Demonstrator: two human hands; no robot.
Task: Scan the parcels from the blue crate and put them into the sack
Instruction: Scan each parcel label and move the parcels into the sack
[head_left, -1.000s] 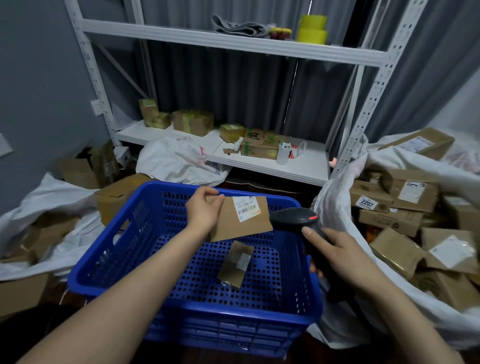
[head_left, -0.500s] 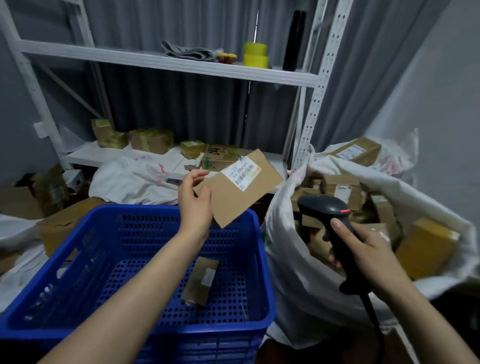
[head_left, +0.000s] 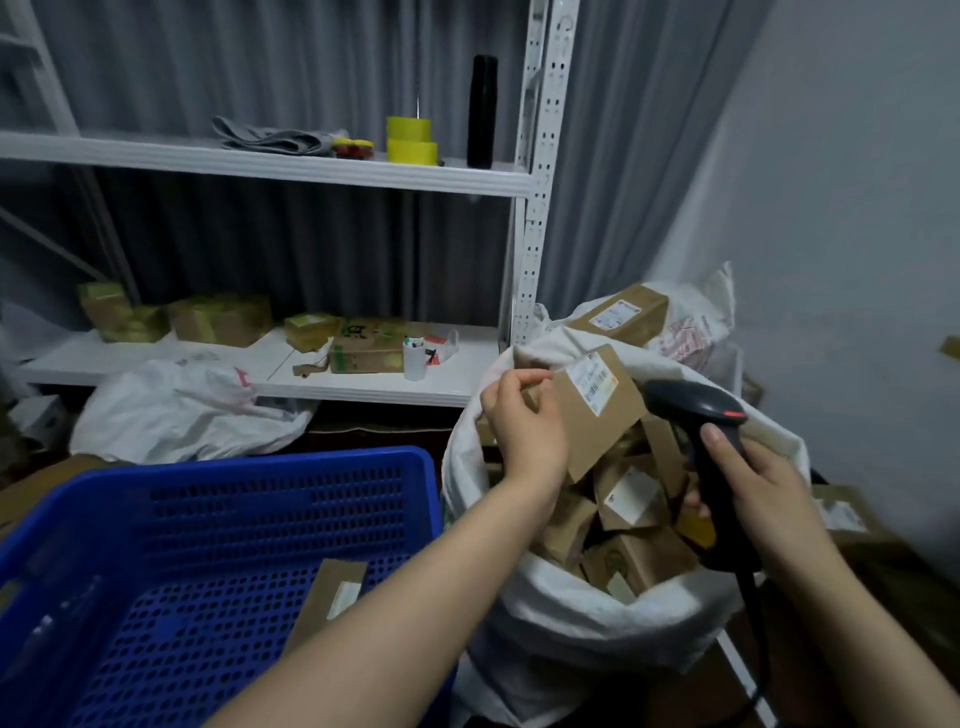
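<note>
The left hand (head_left: 524, 423) pinches a flat brown cardboard parcel (head_left: 597, 421) by its left edge, with the fingers (head_left: 511, 387) curled round that edge. It holds the parcel tilted above the open mouth of the white sack (head_left: 571, 621), the white barcode label (head_left: 592, 376) facing up. Brown boxes (head_left: 631, 499) fill the sack. Just right of the held parcel, the right hand (head_left: 769, 493) grips the handle of a black barcode scanner (head_left: 696, 408), with one finger laid along its neck. A second parcel (head_left: 332, 590) lies flat inside the blue crate (head_left: 234, 467), which stands left of the sack.
</note>
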